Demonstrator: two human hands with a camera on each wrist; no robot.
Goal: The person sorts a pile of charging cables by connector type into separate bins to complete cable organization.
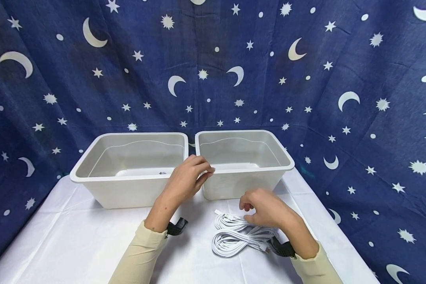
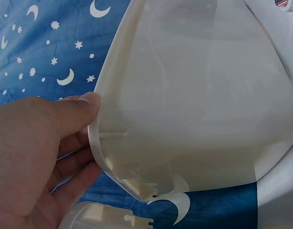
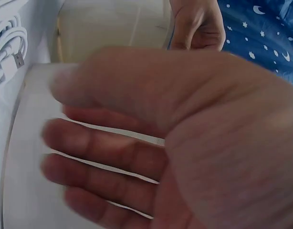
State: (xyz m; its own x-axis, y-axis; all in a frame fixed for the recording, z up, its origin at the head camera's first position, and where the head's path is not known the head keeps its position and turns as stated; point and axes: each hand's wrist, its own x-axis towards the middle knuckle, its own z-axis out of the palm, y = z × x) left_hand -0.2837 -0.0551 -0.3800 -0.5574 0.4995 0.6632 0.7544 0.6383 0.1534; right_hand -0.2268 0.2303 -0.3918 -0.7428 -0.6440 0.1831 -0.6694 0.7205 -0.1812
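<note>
White plastic-sheathed cables [image 1: 248, 238] lie coiled on the table [image 1: 81, 240], at six o'clock from the right bin [image 1: 241, 184]. The left hand [image 1: 186, 177] pinches that bin's rim [image 1: 253, 170] near nine o'clock, thumb opposite fingers; the right hand [image 1: 266, 207], half curled and holding nothing, hovers at one o'clock from the cables. These are probably light, limp and slightly slippery, best grasped across the middle; the bin looks stiff, suited to a rim hold.
</note>
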